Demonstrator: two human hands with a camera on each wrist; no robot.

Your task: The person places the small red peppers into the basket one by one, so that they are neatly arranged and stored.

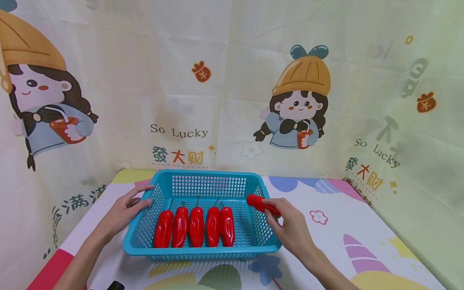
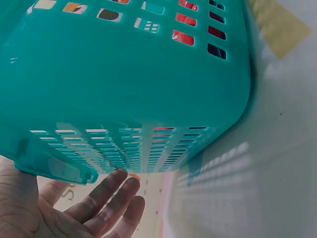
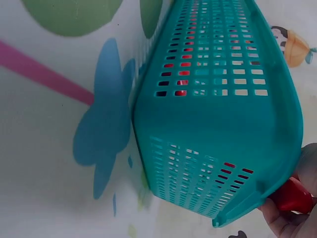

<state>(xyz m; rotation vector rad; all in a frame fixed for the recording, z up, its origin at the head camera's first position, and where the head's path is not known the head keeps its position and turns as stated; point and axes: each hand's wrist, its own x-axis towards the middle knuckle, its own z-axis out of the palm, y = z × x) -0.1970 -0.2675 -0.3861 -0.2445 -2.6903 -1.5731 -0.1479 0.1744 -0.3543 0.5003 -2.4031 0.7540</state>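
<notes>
Several glossy red chili peppers [image 1: 197, 227] lie side by side in a turquoise plastic basket [image 1: 201, 251], their thin stems pointing to the back. My left hand [image 1: 125, 209] holds the basket's left rim, with thumb and index finger over the edge; in the left wrist view the other fingers of the left hand [image 2: 106, 208] extend outside the slotted wall. Over the right rim, my right hand [image 1: 291, 225] grips another red chili pepper [image 1: 255, 201], its rounded end pointing left into the basket. In the right wrist view that pepper [image 3: 292, 196] shows between the fingers, just beyond the rim.
The basket stands on a table with a printed white cloth [image 1: 311, 249]. A pale curtain [image 1: 232, 88] with cartoon figures hangs behind and at both sides. A small black object [image 1: 116, 286] shows at the front edge, left of centre.
</notes>
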